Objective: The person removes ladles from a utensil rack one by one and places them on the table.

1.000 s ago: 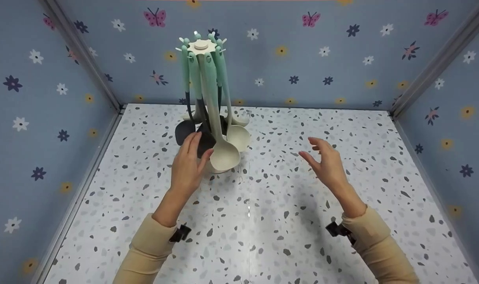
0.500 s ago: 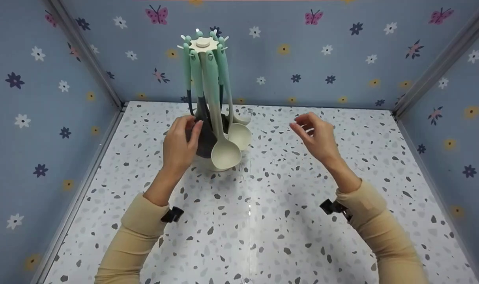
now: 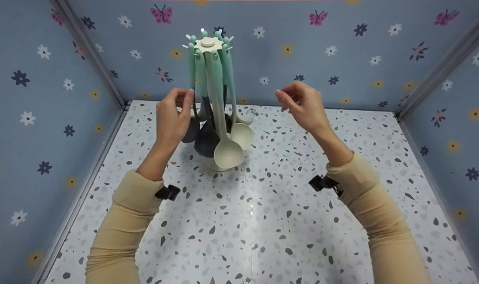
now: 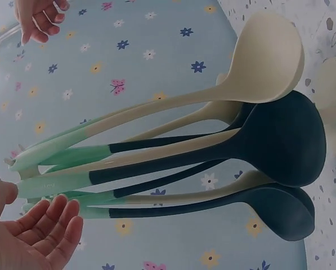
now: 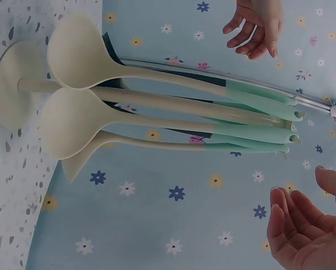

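Observation:
A cream utensil stand point(image 3: 208, 44) carries several hanging kitchen utensils with mint-green handles. Facing front is a cream ladle point(image 3: 228, 153), with a second cream ladle point(image 3: 242, 136) to its right. Dark-headed utensils point(image 3: 206, 142) hang on the left side. My left hand point(image 3: 171, 118) is raised beside the left handles, fingers loosely bent; in the left wrist view a small part of it overlaps the handle ends, and I cannot tell whether it touches them. My right hand point(image 3: 304, 106) hovers in the air right of the stand, fingers loosely bent, apart from the utensils and holding nothing.
The stand's round base point(image 5: 13, 84) rests on a white speckled tabletop point(image 3: 287, 221). Blue panels with flowers and butterflies point(image 3: 318, 17) enclose the back and both sides, with grey metal strips at the corners. Black cameras point(image 3: 167, 192) sit at both cuffs.
Both hands have risen beside the stand, the right one also shifting left. Their fingers have bent more. The left hand now leaves the dark utensil heads more visible. The stand has stayed put.

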The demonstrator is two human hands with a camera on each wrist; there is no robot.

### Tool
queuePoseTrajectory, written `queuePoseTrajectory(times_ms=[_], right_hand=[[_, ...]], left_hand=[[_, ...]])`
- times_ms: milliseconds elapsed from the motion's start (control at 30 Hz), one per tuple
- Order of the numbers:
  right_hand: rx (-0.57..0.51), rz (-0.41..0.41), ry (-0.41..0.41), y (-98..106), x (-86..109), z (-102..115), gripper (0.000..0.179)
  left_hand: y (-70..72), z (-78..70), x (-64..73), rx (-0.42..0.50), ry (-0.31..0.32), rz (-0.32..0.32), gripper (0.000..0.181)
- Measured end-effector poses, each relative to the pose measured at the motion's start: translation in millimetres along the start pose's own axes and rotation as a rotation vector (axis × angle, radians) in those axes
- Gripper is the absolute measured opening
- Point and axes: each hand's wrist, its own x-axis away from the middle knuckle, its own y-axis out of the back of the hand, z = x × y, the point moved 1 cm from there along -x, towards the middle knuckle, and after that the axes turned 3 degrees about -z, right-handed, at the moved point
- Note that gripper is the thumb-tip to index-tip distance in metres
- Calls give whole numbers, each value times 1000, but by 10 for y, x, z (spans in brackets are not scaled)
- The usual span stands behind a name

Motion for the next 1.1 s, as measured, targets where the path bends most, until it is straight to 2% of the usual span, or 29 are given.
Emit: queuePoseTrajectory(times_ms=[167,333,567,767,967,1100], right_hand=[[-67,6,-49,-78,-230,-103,22],[-102,17,-87,-169,-431,-6,23],[-151,41,-131,-319,-714,95,22],[-142,66,-162,-426,-831,163,27],[-164,108,-227,-528,-903,259,35],[-155,140,-247,-602,-962,307,38]], left_hand=[[10,-60,-198,43,77,12,32],[26,-135,-418,68,174,15,34],[33,-223,-639,43,200,13,34],[11,-277,-779,-14,211,23,37],[5,-324,-889,-71,260,74,37],[4,-338,-936,-69,309,108,35]])
